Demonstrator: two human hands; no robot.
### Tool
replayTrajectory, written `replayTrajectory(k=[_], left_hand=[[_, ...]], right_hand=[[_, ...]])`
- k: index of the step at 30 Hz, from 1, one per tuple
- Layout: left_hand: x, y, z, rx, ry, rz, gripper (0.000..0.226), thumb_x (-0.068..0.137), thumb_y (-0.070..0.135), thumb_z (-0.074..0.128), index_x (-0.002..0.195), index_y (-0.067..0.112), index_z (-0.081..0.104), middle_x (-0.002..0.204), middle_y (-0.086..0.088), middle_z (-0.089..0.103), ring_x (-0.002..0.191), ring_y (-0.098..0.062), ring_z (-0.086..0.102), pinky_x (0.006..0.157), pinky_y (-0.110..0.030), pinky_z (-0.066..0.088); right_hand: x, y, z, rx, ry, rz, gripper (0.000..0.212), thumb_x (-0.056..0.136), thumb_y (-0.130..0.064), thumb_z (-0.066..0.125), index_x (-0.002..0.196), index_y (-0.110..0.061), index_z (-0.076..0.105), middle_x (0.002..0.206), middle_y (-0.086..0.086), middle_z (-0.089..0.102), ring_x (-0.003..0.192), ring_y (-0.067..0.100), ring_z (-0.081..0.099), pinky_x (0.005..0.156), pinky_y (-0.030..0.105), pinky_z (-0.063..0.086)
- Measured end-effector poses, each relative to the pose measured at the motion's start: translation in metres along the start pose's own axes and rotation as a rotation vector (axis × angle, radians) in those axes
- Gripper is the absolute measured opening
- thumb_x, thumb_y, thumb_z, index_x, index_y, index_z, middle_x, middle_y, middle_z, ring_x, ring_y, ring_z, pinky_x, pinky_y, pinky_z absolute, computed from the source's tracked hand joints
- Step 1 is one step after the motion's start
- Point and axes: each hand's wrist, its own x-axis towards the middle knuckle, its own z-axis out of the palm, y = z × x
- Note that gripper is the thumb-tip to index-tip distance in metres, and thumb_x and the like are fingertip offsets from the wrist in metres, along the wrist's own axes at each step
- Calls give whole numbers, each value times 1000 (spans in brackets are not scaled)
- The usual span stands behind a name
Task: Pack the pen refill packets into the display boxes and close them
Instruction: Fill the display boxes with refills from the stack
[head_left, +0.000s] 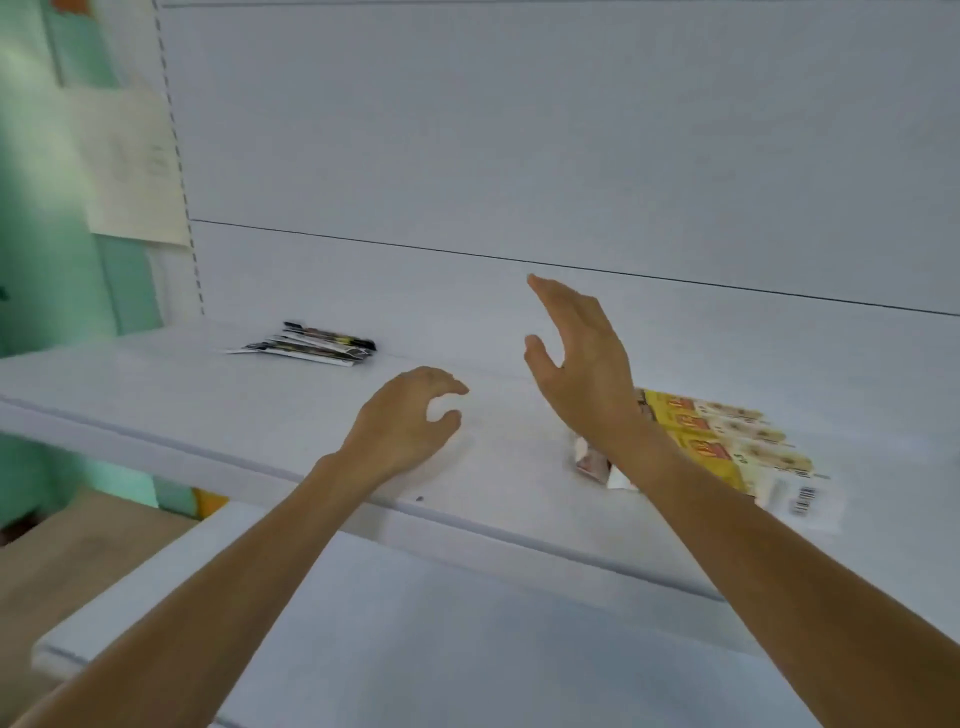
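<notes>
A small pile of black-and-white pen refill packets lies on the white shelf, back left. A yellow and white display box lies flat on the shelf at the right, partly hidden behind my right wrist. My left hand hovers over the shelf's middle with fingers loosely curled, holding nothing. My right hand is raised above the shelf, fingers straight, palm facing left, empty, just left of the box.
The white back panel of the shelving rises behind the shelf. A lower white shelf juts out beneath my forearms. A green wall with a pale paper sheet stands at the left. Wooden floor shows at the lower left.
</notes>
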Motion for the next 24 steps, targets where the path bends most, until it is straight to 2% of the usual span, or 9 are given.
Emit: replayTrajectory(k=[3, 6, 8, 10, 12, 13, 15, 18, 24], left_hand=[[-23, -48, -41, 47, 78, -170, 31, 88, 22, 57, 119, 26, 62, 131, 9, 55, 121, -13, 50, 104, -33, 38], [-43, -96, -81, 122, 122, -229, 32, 86, 21, 58, 118, 25, 63, 131, 6, 56, 122, -16, 50, 105, -35, 37], [-53, -127, -108, 164, 135, -260, 34, 83, 31, 57, 116, 26, 64, 128, 5, 58, 121, -18, 51, 105, -38, 36], [-57, -156, -134, 217, 131, -293, 49, 73, 46, 47, 115, 29, 64, 125, 6, 60, 118, -19, 52, 104, -39, 35], [-54, -187, -155, 264, 104, -278, 56, 69, 55, 42, 116, 32, 63, 125, 8, 60, 117, -18, 52, 104, -38, 35], [-49, -203, -163, 278, 89, -263, 53, 72, 54, 45, 118, 33, 61, 125, 10, 59, 119, -16, 50, 104, -37, 35], [-34, -238, -178, 281, 76, -225, 39, 84, 44, 54, 121, 33, 58, 128, 12, 56, 122, -14, 46, 106, -36, 32], [-4, -289, -194, 252, 50, -157, 36, 88, 34, 58, 124, 32, 56, 129, 11, 55, 122, -13, 46, 107, -34, 33], [64, -340, -203, 98, -75, -56, 34, 88, 27, 60, 122, 26, 57, 118, 5, 59, 111, -12, 52, 98, -28, 38]], right_hand=[[24, -53, 62, 123, -32, -82, 52, 88, -13, 54, 139, -13, 41, 138, 4, 48, 124, 19, 43, 97, 28, 34], [43, -100, 117, 228, -108, -91, 52, 90, -16, 53, 140, -15, 39, 141, 1, 45, 126, 20, 41, 100, 24, 30], [56, -125, 151, 252, -170, -116, 52, 91, -18, 53, 141, -16, 37, 143, 1, 43, 127, 22, 42, 103, 27, 31], [71, -146, 184, 251, -228, -141, 53, 92, -21, 52, 142, -15, 35, 145, 3, 41, 127, 24, 43, 104, 33, 32], [87, -162, 217, 223, -264, -144, 55, 93, -24, 51, 144, -16, 32, 147, 5, 37, 129, 25, 41, 106, 36, 32], [96, -169, 235, 210, -273, -131, 56, 93, -26, 50, 144, -16, 30, 147, 5, 36, 129, 25, 40, 106, 37, 32], [114, -180, 269, 185, -285, -92, 58, 93, -28, 49, 145, -17, 27, 147, 4, 36, 127, 24, 42, 104, 36, 34], [136, -192, 315, 123, -322, -62, 60, 93, -31, 48, 146, -18, 24, 147, 3, 35, 128, 23, 41, 102, 35, 34], [173, -173, 330, 11, -282, 121, 56, 95, -28, 46, 146, -17, 25, 146, 4, 36, 129, 21, 39, 103, 33, 32]])
